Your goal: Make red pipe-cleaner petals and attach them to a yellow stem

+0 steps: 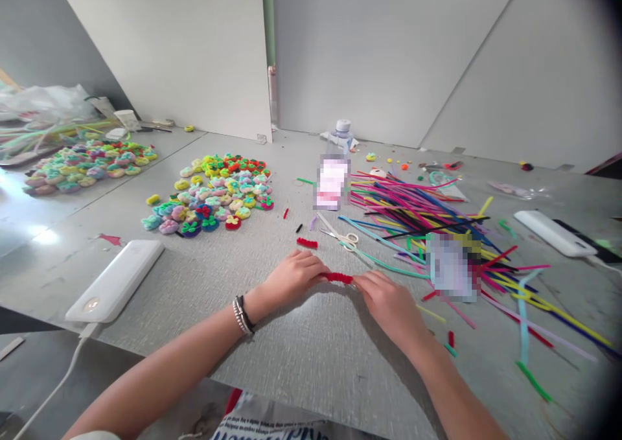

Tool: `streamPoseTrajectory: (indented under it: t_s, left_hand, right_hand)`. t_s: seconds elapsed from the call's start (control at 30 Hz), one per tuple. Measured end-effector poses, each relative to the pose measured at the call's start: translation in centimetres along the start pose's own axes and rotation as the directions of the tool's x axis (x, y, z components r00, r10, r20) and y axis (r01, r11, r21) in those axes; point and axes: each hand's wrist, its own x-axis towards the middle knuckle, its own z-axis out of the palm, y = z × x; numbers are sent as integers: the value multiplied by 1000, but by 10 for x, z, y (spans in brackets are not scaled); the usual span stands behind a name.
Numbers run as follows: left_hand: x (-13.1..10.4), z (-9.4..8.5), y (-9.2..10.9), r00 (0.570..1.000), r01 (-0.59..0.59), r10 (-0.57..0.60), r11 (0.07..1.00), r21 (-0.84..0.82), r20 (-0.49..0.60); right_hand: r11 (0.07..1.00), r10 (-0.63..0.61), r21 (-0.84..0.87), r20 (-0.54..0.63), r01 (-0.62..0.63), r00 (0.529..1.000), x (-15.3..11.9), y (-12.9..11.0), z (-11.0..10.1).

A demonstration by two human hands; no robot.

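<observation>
Between my two hands, a short red pipe cleaner piece [339,277] is held level, just above or on the grey table. My left hand [297,274] pinches its left end, and my right hand [383,295] pinches its right end. Both hands have their fingers closed, and the fingertips partly hide the ends. Another red pipe cleaner piece [307,243] lies on the table just beyond my left hand. Scissors with pale handles [348,240] lie a little farther off, beside a small lilac piece [313,223].
A heap of colourful pipe cleaners [413,207] spreads across the right side. Fuzzy flower-like pieces [218,194] are piled at the left, with another pile [92,164] beyond. White power banks [116,278] lie on both sides. A bottle [343,135] stands by the wall.
</observation>
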Motion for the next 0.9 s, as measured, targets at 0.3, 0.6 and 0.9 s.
streamPoseTrajectory:
  t_s: [0.3,0.6,0.9]
  left_hand:
    - [4,2,-38,963,270,-265,953,140,-55]
    - [2,3,-43,967,254,-251,960,115,-41]
    - [-1,6,-45,974,221,-221,975,-5,-44]
  right_hand:
    - [976,157,-128,-144,-175,977,-9,44,-13]
    - [964,208,-131,-183,-233,961,-8,54,-12]
    - [973,189,-108,-130,-203,973,-5,54,-10]
